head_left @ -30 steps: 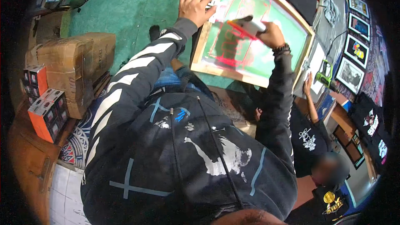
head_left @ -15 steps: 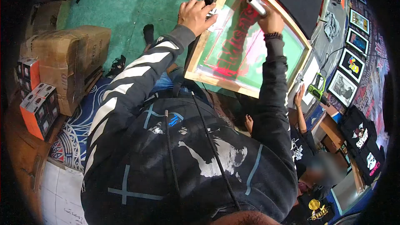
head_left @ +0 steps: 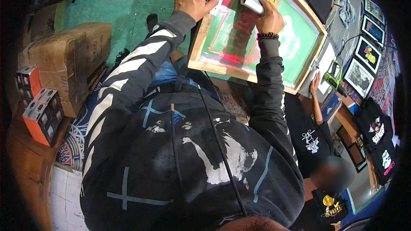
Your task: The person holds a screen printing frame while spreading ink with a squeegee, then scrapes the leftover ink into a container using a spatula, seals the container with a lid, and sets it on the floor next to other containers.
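A screen printing frame (head_left: 222,69) with wooden sides and green mesh lies at the top of the view. Red lettering and smears of red ink (head_left: 234,51) show on the mesh. My right hand (head_left: 270,19) is closed around a squeegee (head_left: 252,2) with a pale grey handle and a yellow edge, held tilted over the upper part of the mesh. On the frame's left side, my left hand (head_left: 192,1) grips the wood, its thumb beside a white patch (head_left: 216,4). The underside of that grip is hidden.
A large cardboard box (head_left: 70,60) and small orange-and-black boxes (head_left: 43,115) stand at left. At right, another person's hand (head_left: 315,83) is near a green tool (head_left: 334,77). Framed pictures (head_left: 359,78) and black printed shirts (head_left: 379,132) line the right side.
My right hand has moved slightly left with the squeegee, which has turned so its yellow edge shows lengthwise. My left hand stays at the frame's left side. The view has shifted a little.
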The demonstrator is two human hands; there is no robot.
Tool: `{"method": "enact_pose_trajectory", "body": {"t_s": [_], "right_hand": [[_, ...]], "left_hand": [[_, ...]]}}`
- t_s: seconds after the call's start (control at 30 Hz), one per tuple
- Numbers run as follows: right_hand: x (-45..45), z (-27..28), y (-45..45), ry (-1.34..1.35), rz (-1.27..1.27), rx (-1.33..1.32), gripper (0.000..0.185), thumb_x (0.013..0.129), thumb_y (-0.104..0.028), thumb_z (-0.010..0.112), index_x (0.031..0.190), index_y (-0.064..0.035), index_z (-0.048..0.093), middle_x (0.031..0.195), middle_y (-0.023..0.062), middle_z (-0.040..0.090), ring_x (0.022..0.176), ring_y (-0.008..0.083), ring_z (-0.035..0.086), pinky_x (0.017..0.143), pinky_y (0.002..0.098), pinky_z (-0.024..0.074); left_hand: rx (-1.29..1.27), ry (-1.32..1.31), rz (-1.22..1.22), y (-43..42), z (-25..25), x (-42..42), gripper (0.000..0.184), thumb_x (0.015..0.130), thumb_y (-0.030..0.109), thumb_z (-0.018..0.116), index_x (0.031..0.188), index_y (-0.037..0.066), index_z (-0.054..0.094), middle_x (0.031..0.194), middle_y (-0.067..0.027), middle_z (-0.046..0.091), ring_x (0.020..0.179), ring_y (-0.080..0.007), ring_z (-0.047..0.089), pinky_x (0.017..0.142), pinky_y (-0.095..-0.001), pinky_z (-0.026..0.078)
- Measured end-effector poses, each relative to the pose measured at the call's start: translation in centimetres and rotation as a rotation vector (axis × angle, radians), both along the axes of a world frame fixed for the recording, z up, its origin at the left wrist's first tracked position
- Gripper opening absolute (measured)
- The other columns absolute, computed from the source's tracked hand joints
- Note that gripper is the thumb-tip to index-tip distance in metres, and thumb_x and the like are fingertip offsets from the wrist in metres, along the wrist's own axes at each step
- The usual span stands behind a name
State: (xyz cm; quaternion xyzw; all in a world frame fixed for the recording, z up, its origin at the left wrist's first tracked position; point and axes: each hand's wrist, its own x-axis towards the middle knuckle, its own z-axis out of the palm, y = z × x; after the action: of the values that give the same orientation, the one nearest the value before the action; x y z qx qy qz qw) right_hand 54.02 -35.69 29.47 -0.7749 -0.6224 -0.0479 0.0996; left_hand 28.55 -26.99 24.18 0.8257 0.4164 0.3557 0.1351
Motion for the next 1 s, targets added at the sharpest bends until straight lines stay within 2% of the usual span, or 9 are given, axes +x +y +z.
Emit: {"method": "enact_pose_trajectory", "body": {"t_s": [0.13,0.2,0.33,0.4,0.5,0.57,0.7,0.83,1.0], "right_hand": [[-1.5,0.4,-2.6,0.023,-0.009,-0.034,0.054,0.066,-0.004,0.072,0.117,-0.0217,0.071,0.116,0.0036,0.073,0.101,0.0286,0.069,0.085,0.0401,0.0557],[-2.8,0.8,-4.2,0.053,0.022,0.006,0.056,0.064,-0.002,0.073,0.117,-0.0199,0.071,0.117,0.0035,0.072,0.102,0.0283,0.069,0.086,0.0403,0.0559],[-5.9,1.7,-8.0,0.057,0.032,-0.034,0.056,0.062,-0.001,0.075,0.115,-0.0170,0.070,0.115,0.0042,0.072,0.101,0.0266,0.069,0.084,0.0387,0.0558],[-7.1,1.9,-9.9,0.096,0.018,-0.062,0.056,0.063,0.001,0.073,0.116,-0.0167,0.070,0.114,0.0043,0.072,0.100,0.0275,0.069,0.083,0.0385,0.0558],[-8.9,2.6,-12.6,0.132,0.000,-0.113,0.058,0.065,0.003,0.071,0.118,-0.0168,0.070,0.120,0.0057,0.071,0.105,0.0266,0.069,0.089,0.0397,0.0538],[-9.7,3.0,-14.2,0.155,-0.033,-0.187,0.067,0.061,0.004,0.071,0.123,-0.0193,0.069,0.122,0.0051,0.070,0.116,0.0268,0.066,0.092,0.0381,0.0543],[-11.5,4.4,-16.2,0.201,-0.031,-0.238,0.067,0.059,0.005,0.071,0.123,-0.0181,0.069,0.122,0.0070,0.070,0.116,0.0273,0.066,0.093,0.0386,0.0539],[-12.5,5.8,-17.0,0.235,-0.018,-0.294,0.061,0.063,0.004,0.071,0.121,-0.0140,0.068,0.122,0.0096,0.070,0.113,0.0292,0.067,0.093,0.0399,0.0537],[-12.4,8.0,-16.1,0.263,-0.045,-0.475,0.057,0.065,-0.001,0.069,0.120,-0.0162,0.069,0.118,0.0093,0.071,0.104,0.0308,0.068,0.088,0.0408,0.0547]], "left_hand": [[0.028,0.000,0.026,-0.2,0.7,0.0,0.033,0.083,0.045,0.071,0.108,0.023,0.076,0.082,0.0014,0.060,0.090,-0.0214,0.058,0.077,-0.0416,0.039],[-0.140,0.012,-0.037,-0.4,3.0,-0.3,0.038,0.082,0.033,0.071,0.114,0.012,0.073,0.091,-0.0069,0.061,0.096,-0.0283,0.058,0.081,-0.0463,0.043],[-0.101,0.020,-0.019,-0.5,2.5,-0.2,0.039,0.082,0.034,0.071,0.114,0.013,0.073,0.092,-0.0067,0.061,0.097,-0.0283,0.058,0.082,-0.0460,0.043],[-0.122,0.013,-0.024,-0.6,2.3,-0.2,0.038,0.082,0.034,0.070,0.114,0.014,0.073,0.092,-0.0071,0.062,0.096,-0.0285,0.058,0.082,-0.0460,0.043],[-0.103,0.004,-0.011,-0.5,2.3,-0.1,0.037,0.082,0.033,0.070,0.113,0.013,0.074,0.089,-0.0076,0.062,0.094,-0.0292,0.058,0.082,-0.0456,0.043],[-0.099,0.000,-0.021,-0.5,2.1,-0.1,0.037,0.082,0.033,0.070,0.114,0.013,0.074,0.089,-0.0078,0.062,0.094,-0.0292,0.058,0.082,-0.0455,0.043],[-0.113,0.014,-0.027,-0.6,2.3,-0.1,0.038,0.083,0.034,0.069,0.115,0.013,0.074,0.090,-0.0078,0.062,0.095,-0.0292,0.058,0.082,-0.0455,0.043],[-0.130,0.041,-0.007,-0.6,2.7,-0.1,0.037,0.084,0.034,0.069,0.115,0.013,0.074,0.090,-0.0077,0.062,0.095,-0.0292,0.058,0.082,-0.0455,0.043],[-0.148,0.008,-0.015,-0.6,2.8,-0.2,0.037,0.084,0.034,0.069,0.114,0.012,0.073,0.091,-0.0074,0.062,0.096,-0.0290,0.058,0.083,-0.0464,0.042]]}}
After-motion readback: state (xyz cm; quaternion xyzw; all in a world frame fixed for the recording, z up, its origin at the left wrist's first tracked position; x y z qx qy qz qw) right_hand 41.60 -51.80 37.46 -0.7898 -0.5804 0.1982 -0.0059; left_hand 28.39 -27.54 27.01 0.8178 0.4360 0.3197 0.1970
